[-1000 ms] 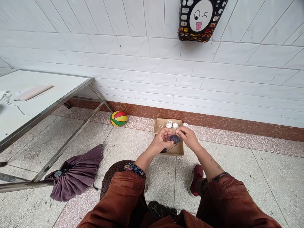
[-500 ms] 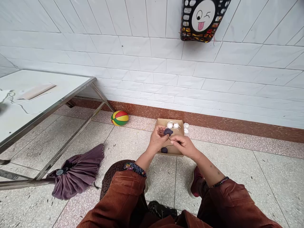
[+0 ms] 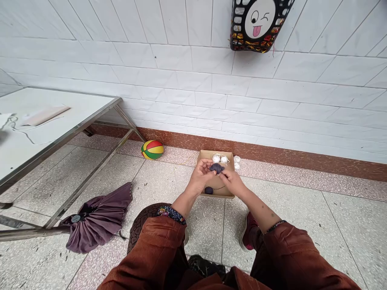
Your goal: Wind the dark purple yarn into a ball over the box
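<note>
Over a shallow cardboard box [image 3: 229,193], my left hand [image 3: 200,175] is closed around a dark purple-grey ball of yarn [image 3: 216,168]. At the ball's right side, my right hand [image 3: 233,182] pinches with thumb and forefinger, apparently on the yarn strand. A thin dark strand runs down from there to a second, darker ball of yarn [image 3: 209,190] lying in the near part of the box. Two small white balls of yarn [image 3: 220,159] sit at the box's far end.
Two white round pieces [image 3: 237,162] lie just right of the box. A striped ball [image 3: 152,150] rests by the wall, near a metal-framed table [image 3: 69,100]. A folded purple umbrella [image 3: 99,219] is on the floor at left. A black basket [image 3: 260,24] hangs on the tiled wall.
My right hand has moved in against the yarn ball, from slightly below and apart from it. The ball has shifted a little to the right in my left hand.
</note>
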### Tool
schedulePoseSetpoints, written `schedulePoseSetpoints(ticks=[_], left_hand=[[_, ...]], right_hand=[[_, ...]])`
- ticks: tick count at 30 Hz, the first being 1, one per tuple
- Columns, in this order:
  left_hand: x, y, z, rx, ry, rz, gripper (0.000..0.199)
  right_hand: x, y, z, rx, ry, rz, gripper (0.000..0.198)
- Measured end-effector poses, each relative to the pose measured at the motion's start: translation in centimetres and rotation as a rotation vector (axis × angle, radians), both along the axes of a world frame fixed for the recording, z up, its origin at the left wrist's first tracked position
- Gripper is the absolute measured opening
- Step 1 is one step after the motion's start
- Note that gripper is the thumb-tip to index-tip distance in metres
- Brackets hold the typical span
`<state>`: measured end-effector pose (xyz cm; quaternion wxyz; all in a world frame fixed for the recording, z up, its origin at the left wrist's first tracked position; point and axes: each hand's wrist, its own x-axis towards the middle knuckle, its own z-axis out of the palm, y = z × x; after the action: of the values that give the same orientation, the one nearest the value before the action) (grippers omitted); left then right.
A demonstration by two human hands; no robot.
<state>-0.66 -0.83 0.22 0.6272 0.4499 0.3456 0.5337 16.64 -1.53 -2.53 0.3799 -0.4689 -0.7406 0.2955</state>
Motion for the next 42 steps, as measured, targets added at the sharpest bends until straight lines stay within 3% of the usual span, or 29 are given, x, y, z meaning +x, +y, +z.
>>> schedulePoseSetpoints(ticks=[3, 7, 11, 15, 22, 27, 30, 36, 42], left_hand=[[-0.1, 0.4, -0.4, -0.036, 0.031, 0.136, 0.043], [-0.2, 0.6, -0.8, -0.07, 0.101, 0.222, 0.043], [-0.1, 0.6, -1.0, -0.045, 0.185, 0.187, 0.044], [0.3, 0.3, -1.1, -0.007, 0.268, 0.085, 0.049], [0.7, -1.0, 0.1, 0.107, 0.21, -0.229, 0.055], [0.2, -0.5, 0.4, 0.07, 0.069, -0.091, 0.051], [-0.1, 0.1, 0.0, 0.046, 0.038, 0.004, 0.048], [-0.2, 0.6, -0.7, 0.017, 0.179, 0.133, 0.05], [0.3, 0.2, -1.1, 0.037, 0.337, 0.033, 0.055]], right_hand=[[-1.3, -1.4, 0.2, 0.011, -0.093, 0.159, 0.023], [-1.7, -2.7, 2.1, 0.042, -0.098, 0.282, 0.026], [-0.6, -2.7, 4.3, 0.038, -0.011, 0.205, 0.027], [1.2, -1.6, 5.0, 0.06, 0.1, 0.051, 0.025], [2.3, 0.7, 2.5, 0.072, 0.145, -0.17, 0.024], [0.8, 0.4, -0.1, -0.058, 0.032, -0.055, 0.02], [-0.4, -0.5, -0.5, -0.062, -0.03, 0.034, 0.022], [-0.7, -2.1, 2.4, 0.013, -0.022, 0.214, 0.026], [1.3, -1.3, 4.5, 0.094, 0.125, 0.076, 0.018]])
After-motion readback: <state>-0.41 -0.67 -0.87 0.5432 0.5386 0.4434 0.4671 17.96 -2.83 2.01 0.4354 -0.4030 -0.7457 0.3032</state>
